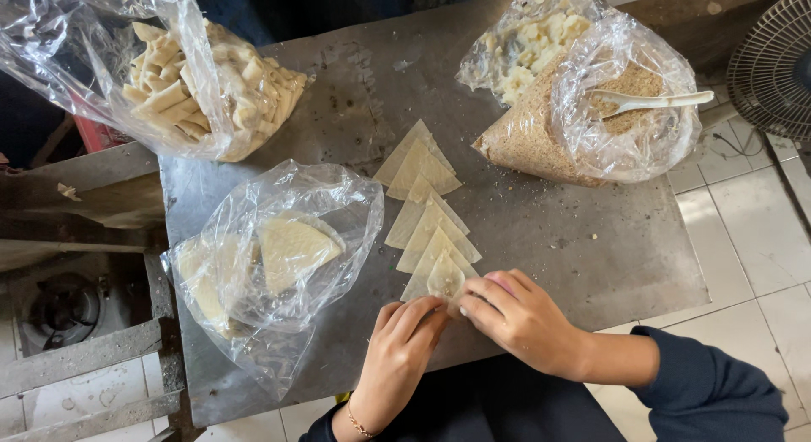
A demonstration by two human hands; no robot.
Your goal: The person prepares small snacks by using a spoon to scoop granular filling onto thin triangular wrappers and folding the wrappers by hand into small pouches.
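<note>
Both grips pinch the nearest pale triangular dough wrapper [445, 279], left hand [404, 341] and right hand [517, 317] closed on its near edge. Beyond it a row of flat triangular wrappers [420, 189] lies unfolded; the clear bag of finished rolled pieces [198, 79] sits far left on the grey metal tabletop [583, 239].

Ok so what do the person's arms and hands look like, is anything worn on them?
Both hands are bare, with no gloves. The left hand has a thin gold-coloured chain bracelet at the wrist. The right hand has a bare forearm, with a dark navy sleeve pushed up toward the elbow. No rings or watch are visible.
</note>
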